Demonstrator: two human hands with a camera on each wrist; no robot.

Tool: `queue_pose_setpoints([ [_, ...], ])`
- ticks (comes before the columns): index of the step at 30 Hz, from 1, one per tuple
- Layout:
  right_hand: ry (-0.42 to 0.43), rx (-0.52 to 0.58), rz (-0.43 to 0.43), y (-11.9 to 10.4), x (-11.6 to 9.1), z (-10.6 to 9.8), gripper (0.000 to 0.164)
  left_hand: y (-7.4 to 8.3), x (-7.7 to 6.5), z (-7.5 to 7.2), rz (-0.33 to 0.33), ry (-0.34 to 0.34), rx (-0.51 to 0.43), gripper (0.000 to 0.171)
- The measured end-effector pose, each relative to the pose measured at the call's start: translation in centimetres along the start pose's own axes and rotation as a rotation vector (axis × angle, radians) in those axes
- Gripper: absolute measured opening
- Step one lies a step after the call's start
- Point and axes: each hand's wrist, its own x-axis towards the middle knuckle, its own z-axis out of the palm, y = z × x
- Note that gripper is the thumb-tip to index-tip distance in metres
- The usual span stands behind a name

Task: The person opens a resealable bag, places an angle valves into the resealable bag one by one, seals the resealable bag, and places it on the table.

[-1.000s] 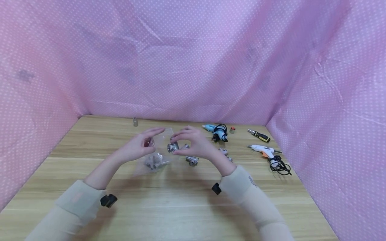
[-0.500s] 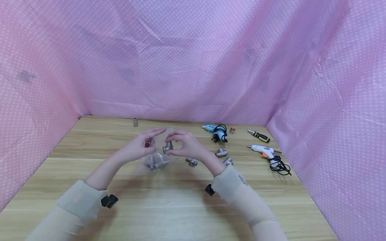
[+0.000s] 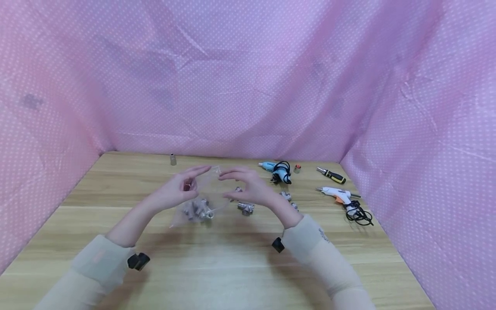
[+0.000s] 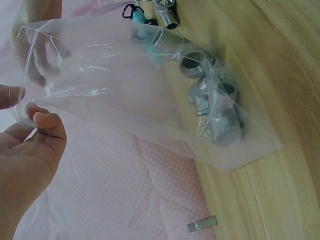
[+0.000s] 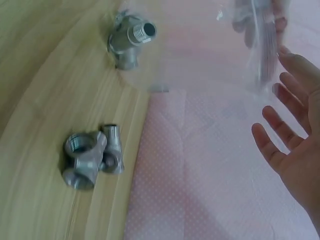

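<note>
left hand [image 3: 173,189] pinches clear bag [image 4: 115,95] up by mouth | right hand [image 3: 252,187] relaxed, bag contact unclear | fittings [image 4: 223,120] likely anchor bottom on bench [image 3: 209,275]

Draped work booth [image 3: 240,90] — glue gun [image 3: 334,191], screwdriver [image 3: 334,175].

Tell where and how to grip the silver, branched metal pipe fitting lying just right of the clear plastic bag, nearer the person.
Probably pinch the fitting by its middle body, from above with the right hand: open ends branch from there, and nothing lies on it.
</note>
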Motion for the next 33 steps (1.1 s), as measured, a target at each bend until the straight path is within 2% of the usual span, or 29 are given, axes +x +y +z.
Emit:
queue_pose_setpoints([
  [4,0.024,-0.003,0.005,0.7,-1.5,-1.2,0.045,-0.2,-0.1,0.0,0.005,0.013,0.017,0.069],
  [7,0.020,-0.020,0.044,1.5,-2.7,-1.7,0.044,-0.3,-0.2,-0.1,0.005,0.016,0.016,0.070],
  [12,-0.053,-0.016,0.130,2.9,-4.0,-1.7,0.043,-0.4,-0.1,-0.2,0.012,0.015,-0.003,0.070],
  [15,-0.095,-0.009,0.146,3.8,-4.6,-1.1,0.042,-0.5,-0.1,-0.2,0.022,0.015,-0.009,0.070],
  [21,-0.227,-0.043,0.196,5.7,-5.6,0.3,0.045,-0.7,0.0,-0.4,0.027,0.012,-0.017,0.071],
  [27,-0.381,-0.038,0.175,7.1,-5.9,1.3,0.046,-0.9,0.1,-0.6,-0.009,0.001,-0.044,0.073],
  [33,-0.540,-0.041,0.236,7.9,-5.8,2.1,0.055,-1.1,0.0,-0.8,-0.020,-0.004,-0.057,0.073],
])
